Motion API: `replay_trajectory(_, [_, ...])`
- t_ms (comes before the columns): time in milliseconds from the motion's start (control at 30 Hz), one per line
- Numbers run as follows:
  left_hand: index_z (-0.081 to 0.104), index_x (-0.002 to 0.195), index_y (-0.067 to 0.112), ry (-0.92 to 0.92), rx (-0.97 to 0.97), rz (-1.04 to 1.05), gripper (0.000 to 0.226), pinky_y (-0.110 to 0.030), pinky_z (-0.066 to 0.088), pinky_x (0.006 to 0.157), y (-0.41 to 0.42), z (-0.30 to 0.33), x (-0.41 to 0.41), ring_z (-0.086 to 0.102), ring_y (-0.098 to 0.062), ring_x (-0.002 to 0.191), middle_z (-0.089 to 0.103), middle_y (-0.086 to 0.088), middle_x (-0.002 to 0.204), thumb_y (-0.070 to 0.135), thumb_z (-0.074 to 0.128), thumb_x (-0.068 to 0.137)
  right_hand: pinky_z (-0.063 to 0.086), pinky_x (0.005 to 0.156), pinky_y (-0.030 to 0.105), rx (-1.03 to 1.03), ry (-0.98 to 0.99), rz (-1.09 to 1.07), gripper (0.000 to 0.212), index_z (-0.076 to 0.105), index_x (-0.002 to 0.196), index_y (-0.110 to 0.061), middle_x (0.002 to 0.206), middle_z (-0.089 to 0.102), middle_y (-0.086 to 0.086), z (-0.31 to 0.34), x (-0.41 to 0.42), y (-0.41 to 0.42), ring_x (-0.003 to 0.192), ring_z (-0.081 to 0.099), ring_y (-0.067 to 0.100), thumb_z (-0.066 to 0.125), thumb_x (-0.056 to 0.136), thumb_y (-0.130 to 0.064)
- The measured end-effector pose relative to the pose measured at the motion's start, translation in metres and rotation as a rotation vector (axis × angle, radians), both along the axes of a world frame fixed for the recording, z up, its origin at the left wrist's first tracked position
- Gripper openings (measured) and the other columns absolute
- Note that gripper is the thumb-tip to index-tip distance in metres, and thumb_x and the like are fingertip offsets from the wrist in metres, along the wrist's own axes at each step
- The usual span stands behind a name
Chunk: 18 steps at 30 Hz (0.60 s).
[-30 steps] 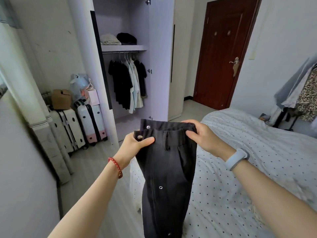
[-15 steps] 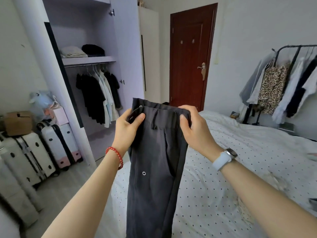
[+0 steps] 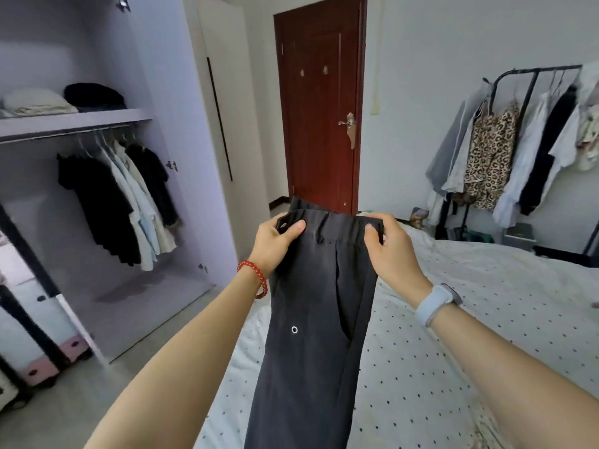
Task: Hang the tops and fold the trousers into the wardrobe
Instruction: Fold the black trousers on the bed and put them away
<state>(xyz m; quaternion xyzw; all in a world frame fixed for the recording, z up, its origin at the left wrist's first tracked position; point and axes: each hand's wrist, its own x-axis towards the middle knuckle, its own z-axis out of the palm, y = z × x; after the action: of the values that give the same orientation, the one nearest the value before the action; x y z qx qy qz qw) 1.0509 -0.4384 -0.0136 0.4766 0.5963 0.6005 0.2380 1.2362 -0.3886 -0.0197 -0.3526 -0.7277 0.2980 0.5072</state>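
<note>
Dark grey trousers [image 3: 314, 319] hang lengthwise in front of me, doubled leg on leg, above the bed's left edge. My left hand [image 3: 275, 243] pinches the left end of the waistband, thumb on the front. My right hand [image 3: 389, 251] grips the right end of the waistband. The open wardrobe [image 3: 181, 131] stands at the left, with several dark and pale tops [image 3: 113, 202] on hangers under a shelf [image 3: 74, 123] that carries folded clothes [image 3: 35, 102].
A bed with a white dotted sheet [image 3: 470, 319] fills the right. A brown door [image 3: 319, 105] is shut at the back. A black clothes rack [image 3: 531, 144] full of garments stands by the right wall. Suitcases [image 3: 39, 367] sit at the lower left.
My view has swung to the right, so the wardrobe slid left and the clothes rack came into sight. Both hands keep their hold on the waistband and have lifted the trousers slightly.
</note>
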Motion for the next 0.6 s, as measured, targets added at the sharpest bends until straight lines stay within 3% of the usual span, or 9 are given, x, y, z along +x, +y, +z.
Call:
replay_trajectory(100, [0.064,0.103,0.013,0.015,-0.110,-0.033,0.015,-0.023,0.049,0.082,0.067,-0.035,-0.007,0.059,-0.013,0.088,0.065,-0.001,0.094,0.017,0.062,0.089,0.036,0.060,0.000,-0.096,-0.058,-0.055,0.024,0.051,0.118,-0.005,0.095,0.054,0.001,-0.035,-0.004,0.061,0.079,0.048,0.011,0.041,0.097,-0.011])
replay_trajectory(167, [0.064,0.098,0.012,0.001,-0.191,-0.064,0.012,-0.026,0.051,0.080,0.115,-0.068,-0.011,0.059,-0.013,0.085,0.065,-0.001,0.090,0.019,0.063,0.088,0.035,0.057,0.006,-0.181,-0.110,-0.091,0.025,0.049,0.121,-0.005,0.096,0.052,0.001,-0.067,-0.007,0.105,0.078,0.047,0.011,0.040,0.098,-0.013])
replay_trajectory(300, [0.064,0.098,0.008,-0.026,-0.280,-0.078,0.014,-0.006,0.044,0.060,0.186,-0.134,-0.015,0.056,-0.009,0.077,0.062,0.004,0.081,0.018,0.064,0.088,0.031,0.064,0.011,-0.310,-0.168,-0.146,0.026,0.049,0.121,-0.005,0.102,0.051,0.002,-0.129,-0.009,0.170,0.088,0.046,0.014,0.041,0.098,-0.014])
replay_trajectory(367, [0.062,0.090,0.012,0.024,-0.355,-0.088,0.010,-0.012,0.044,0.062,0.227,-0.180,-0.016,0.056,-0.012,0.075,0.061,0.004,0.076,0.021,0.064,0.088,0.031,0.073,0.012,-0.408,-0.158,-0.221,0.027,0.050,0.122,-0.004,0.108,0.053,0.004,-0.172,-0.012,0.205,0.097,0.049,0.017,0.042,0.098,-0.014])
replay_trajectory(433, [0.063,0.102,0.015,0.090,-0.414,-0.084,0.020,-0.025,0.046,0.081,0.259,-0.223,-0.020,0.059,-0.020,0.092,0.066,-0.002,0.094,0.029,0.063,0.088,0.035,0.083,0.019,-0.525,-0.135,-0.271,0.033,0.046,0.129,-0.006,0.119,0.054,0.009,-0.211,-0.014,0.231,0.110,0.051,0.023,0.042,0.098,-0.018])
replay_trajectory(500, [0.049,0.132,0.020,0.133,-0.495,-0.059,0.051,-0.038,0.040,0.101,0.278,-0.265,-0.023,0.051,-0.024,0.118,0.057,-0.005,0.127,0.040,0.062,0.087,0.036,0.095,0.027,-0.653,-0.176,-0.290,0.043,0.035,0.139,-0.008,0.133,0.048,0.012,-0.251,-0.011,0.247,0.121,0.047,0.026,0.039,0.099,-0.023])
replay_trajectory(600, [0.026,0.146,0.019,0.144,-0.595,0.003,0.075,-0.047,0.033,0.108,0.277,-0.321,-0.029,0.037,-0.028,0.132,0.036,-0.009,0.146,0.044,0.061,0.085,0.030,0.110,0.034,-0.806,-0.310,-0.296,0.048,0.026,0.145,-0.009,0.145,0.035,0.012,-0.311,-0.005,0.239,0.131,0.038,0.026,0.036,0.100,-0.021])
